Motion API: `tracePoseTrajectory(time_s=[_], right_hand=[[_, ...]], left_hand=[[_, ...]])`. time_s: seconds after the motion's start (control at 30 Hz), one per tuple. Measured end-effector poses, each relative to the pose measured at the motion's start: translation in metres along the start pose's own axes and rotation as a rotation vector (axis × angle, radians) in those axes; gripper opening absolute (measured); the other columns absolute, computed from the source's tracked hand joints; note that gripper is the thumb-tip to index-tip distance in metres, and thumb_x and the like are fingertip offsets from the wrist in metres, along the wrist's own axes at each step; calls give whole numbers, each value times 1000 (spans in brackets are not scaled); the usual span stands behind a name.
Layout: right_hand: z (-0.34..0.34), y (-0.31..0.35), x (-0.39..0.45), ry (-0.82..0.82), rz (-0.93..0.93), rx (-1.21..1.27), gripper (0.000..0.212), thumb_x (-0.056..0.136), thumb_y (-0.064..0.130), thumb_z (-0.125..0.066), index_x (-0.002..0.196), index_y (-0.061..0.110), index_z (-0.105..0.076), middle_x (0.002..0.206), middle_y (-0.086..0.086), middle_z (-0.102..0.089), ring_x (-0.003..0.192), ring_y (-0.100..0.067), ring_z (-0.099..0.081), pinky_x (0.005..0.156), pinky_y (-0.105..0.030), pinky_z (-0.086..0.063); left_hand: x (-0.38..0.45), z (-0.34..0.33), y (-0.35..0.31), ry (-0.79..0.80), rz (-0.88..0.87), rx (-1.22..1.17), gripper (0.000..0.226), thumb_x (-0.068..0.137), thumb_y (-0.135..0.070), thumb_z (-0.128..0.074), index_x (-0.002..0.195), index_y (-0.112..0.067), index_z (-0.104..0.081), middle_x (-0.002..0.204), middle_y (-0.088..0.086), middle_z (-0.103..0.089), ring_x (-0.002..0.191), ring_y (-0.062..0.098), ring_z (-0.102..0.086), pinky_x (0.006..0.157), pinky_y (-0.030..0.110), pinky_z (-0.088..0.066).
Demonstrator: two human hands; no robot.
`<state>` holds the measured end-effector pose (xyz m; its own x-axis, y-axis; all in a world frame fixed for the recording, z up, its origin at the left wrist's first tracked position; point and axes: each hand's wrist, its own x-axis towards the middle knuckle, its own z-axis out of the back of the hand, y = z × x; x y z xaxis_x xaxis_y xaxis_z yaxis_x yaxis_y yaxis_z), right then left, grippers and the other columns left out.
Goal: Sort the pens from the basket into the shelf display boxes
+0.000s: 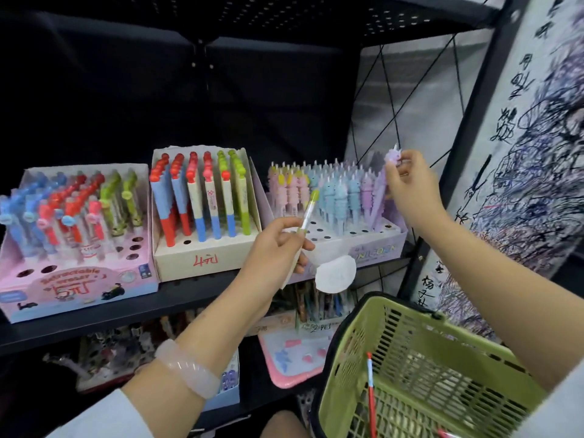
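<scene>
— What was the biggest thing in front of the person?

— A black metal shelf [196,292] that filled most of the view. To its right hung a sheet of white scribbled paper [537,184], covered in black ink marks.

— And nearer?

— At the near right a green basket [410,368] hung below the right forearm, with a red and blue pen [370,384] standing tilted inside it.

— What stood on the shelf?

— Three display boxes in a row. At the left a pink box [79,279] of blue, red and green pens; in the middle a cream box [202,257] with red writing on its front, holding red, blue and green pens; at the right a lilac box [363,245] of pink, blue and purple unicorn pens.

— What were the hands doing?

— The right hand [410,188] was raised at the far right end of the lilac box, its fingers pinching the top of a purple unicorn pen [384,191], whose lower end reached down among the purple ones in that box. The left hand [275,248] was in front of the gap between the cream and lilac boxes, fingers curled round a green-topped pen [308,213] that pointed up and to the right. A pale pink bangle [186,368] sat on the left wrist.

— Anything smaller?

— A round white tag [335,273] hung just beside the left hand.
</scene>
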<state>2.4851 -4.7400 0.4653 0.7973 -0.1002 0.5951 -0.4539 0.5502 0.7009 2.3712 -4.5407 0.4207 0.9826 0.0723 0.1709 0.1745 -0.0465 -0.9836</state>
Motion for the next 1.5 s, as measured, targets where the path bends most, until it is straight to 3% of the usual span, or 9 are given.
tracePoseTrajectory(time_s=[0.2,0.4,0.53,0.7,0.83,0.9,1.07,1.27,1.5], right_hand=[[0,-2,3,41,139,-84,12,96,23,-49,106,22,-43,77,14,-49,65,1,-48,60,-5,-41],[14,-14,5,-105,99,-92,26,96,27,-47,116,10,-49,82,11,-55,75,-14,-57,71,-35,-50],[9,-33,-2,45,56,-177,25,96,24,-48,118,11,-48,78,15,-49,66,-5,-50,64,-26,-43],[7,-44,-10,214,-48,-257,24,96,23,-48,117,11,-47,76,0,-55,69,-22,-55,59,-31,-43],[11,-26,-16,-28,10,-318,32,93,20,-54,123,12,-47,104,-2,-57,81,-13,-52,72,-26,-42],[13,-6,-23,-158,111,-232,23,92,20,-54,114,14,-53,99,4,-56,74,-7,-50,68,-17,-38],[-8,43,-57,331,-117,251,19,92,30,-55,102,13,-55,78,-1,-65,63,-7,-58,62,-22,-52],[-37,76,-73,352,-230,499,15,88,17,-63,81,13,-51,62,-1,-59,46,-2,-56,54,-15,-52],[-92,133,-94,465,-247,536,25,89,15,-61,64,13,-58,60,-2,-58,59,-10,-60,65,-19,-56]], left_hand=[[4,-12,4,16,-8,-8,17,96,-6,-44,102,-19,-53,75,1,-62,58,13,-53,53,21,-50],[3,-18,8,43,-16,-1,19,96,-8,-45,97,-25,-54,75,0,-63,60,13,-55,56,23,-51],[3,-23,9,61,-26,8,19,96,-7,-45,99,-23,-54,76,-1,-65,55,8,-57,55,21,-52],[1,-27,10,77,-33,0,19,95,-4,-45,104,-18,-54,75,-2,-66,59,8,-62,56,22,-54],[1,-28,10,72,-37,-4,20,94,-4,-46,107,-17,-53,76,-2,-67,61,9,-64,57,22,-54],[1,-30,11,66,-42,-16,20,94,-4,-47,108,-17,-53,74,-4,-68,62,9,-64,56,21,-53],[-3,-32,9,29,-68,-56,21,92,-4,-51,104,-22,-52,73,-4,-69,62,10,-65,56,21,-53],[-12,-5,7,-144,-139,-41,20,85,-4,-63,94,-20,-54,79,2,-63,56,6,-62,54,18,-51],[-31,57,7,-430,-243,165,23,83,-11,-68,82,-28,-51,83,-8,-57,76,13,-55,72,32,-51]])
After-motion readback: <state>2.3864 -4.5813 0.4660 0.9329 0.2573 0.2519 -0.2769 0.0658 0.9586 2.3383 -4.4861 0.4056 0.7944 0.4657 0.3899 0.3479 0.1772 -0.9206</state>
